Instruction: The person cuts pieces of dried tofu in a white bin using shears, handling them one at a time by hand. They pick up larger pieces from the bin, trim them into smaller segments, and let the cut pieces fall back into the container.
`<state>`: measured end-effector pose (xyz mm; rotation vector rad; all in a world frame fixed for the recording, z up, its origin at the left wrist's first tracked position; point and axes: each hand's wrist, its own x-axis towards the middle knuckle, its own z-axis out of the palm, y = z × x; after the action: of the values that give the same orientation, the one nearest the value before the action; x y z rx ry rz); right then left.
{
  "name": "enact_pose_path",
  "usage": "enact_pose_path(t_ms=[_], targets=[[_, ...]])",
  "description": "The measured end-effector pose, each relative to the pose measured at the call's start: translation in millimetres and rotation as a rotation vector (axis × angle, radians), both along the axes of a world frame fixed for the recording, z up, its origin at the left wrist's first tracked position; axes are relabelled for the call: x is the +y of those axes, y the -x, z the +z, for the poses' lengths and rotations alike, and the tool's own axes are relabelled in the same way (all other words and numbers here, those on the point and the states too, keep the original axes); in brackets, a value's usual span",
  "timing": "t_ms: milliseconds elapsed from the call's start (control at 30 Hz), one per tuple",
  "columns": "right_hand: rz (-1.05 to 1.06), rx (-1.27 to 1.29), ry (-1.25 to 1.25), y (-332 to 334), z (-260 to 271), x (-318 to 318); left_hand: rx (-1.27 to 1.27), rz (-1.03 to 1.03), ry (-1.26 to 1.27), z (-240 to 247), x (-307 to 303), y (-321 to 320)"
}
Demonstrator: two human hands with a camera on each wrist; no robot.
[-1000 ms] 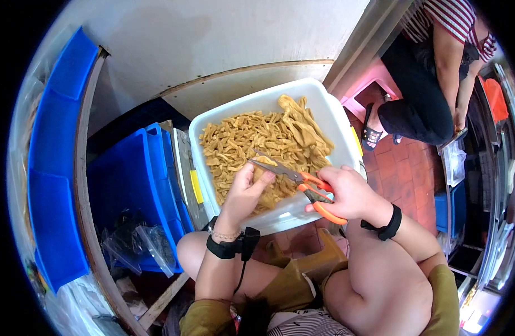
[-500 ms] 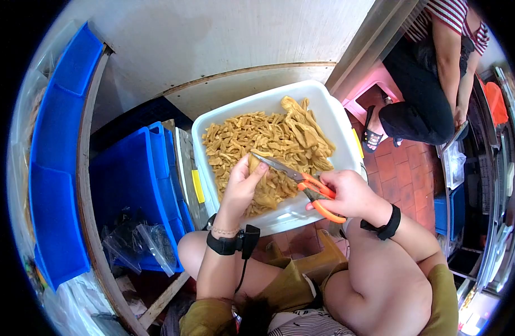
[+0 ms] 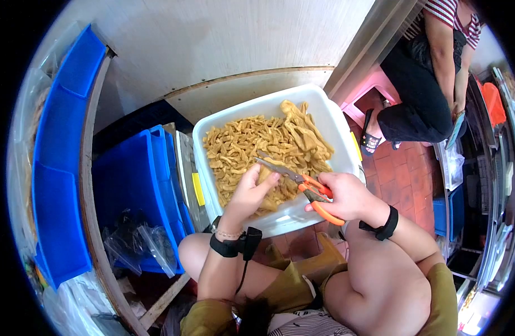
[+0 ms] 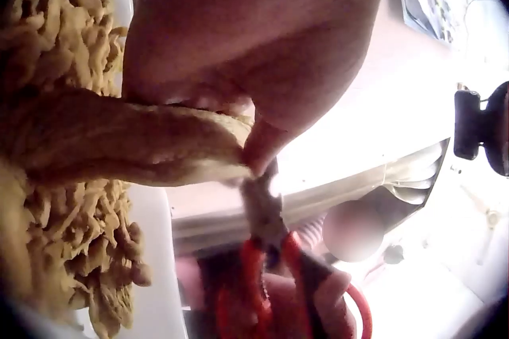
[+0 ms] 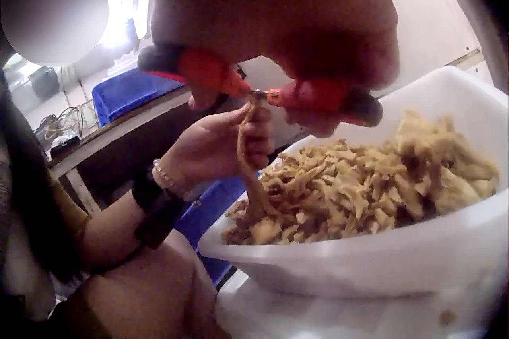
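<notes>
My left hand (image 3: pixel 249 193) pinches the end of a long, soft tan food strip (image 4: pixel 135 144) between thumb and fingers, over a white tub (image 3: pixel 344 137). The rest of the strip hangs down toward the tub in the right wrist view. In my right hand (image 3: pixel 350 196) I grip orange-handled scissors (image 3: pixel 301 180). Their blades stand apart at the strip's end, right by my left fingertips. Short tan cut pieces (image 3: pixel 235 143) fill much of the tub, and larger wrinkled tan pieces (image 3: pixel 303 130) lie at its far right.
Blue bins (image 3: pixel 126 173) stand left of the tub, with clear plastic bags (image 3: pixel 156 246) beside them. A pale wall panel (image 3: pixel 235 39) rises behind. At the upper right, a person (image 3: pixel 420 112) in a striped top sits by a pink stool (image 3: pixel 375 84) on red floor tiles (image 3: pixel 397 173).
The scissor blades came together half a second ago and now stand apart again at the strip. My left hand has shifted slightly right. The seated person's hands have moved a little.
</notes>
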<state>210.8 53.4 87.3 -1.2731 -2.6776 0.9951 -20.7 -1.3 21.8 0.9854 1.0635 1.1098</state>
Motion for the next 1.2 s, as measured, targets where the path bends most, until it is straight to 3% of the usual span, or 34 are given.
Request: enact_pose_path(t_ms=[333,733,1200], targets=[[0.007,0.001,-0.041,-1,-4,2,-0.077,0.072,0.021,-3,4,-1],[-0.02,0.005,-0.002,-2,0,2,0.003,0.07,-0.023,1,4,-4],[-0.045,0.007,-0.038,-1,5,1,0.044,0.207,-0.054,-32,5,-5]])
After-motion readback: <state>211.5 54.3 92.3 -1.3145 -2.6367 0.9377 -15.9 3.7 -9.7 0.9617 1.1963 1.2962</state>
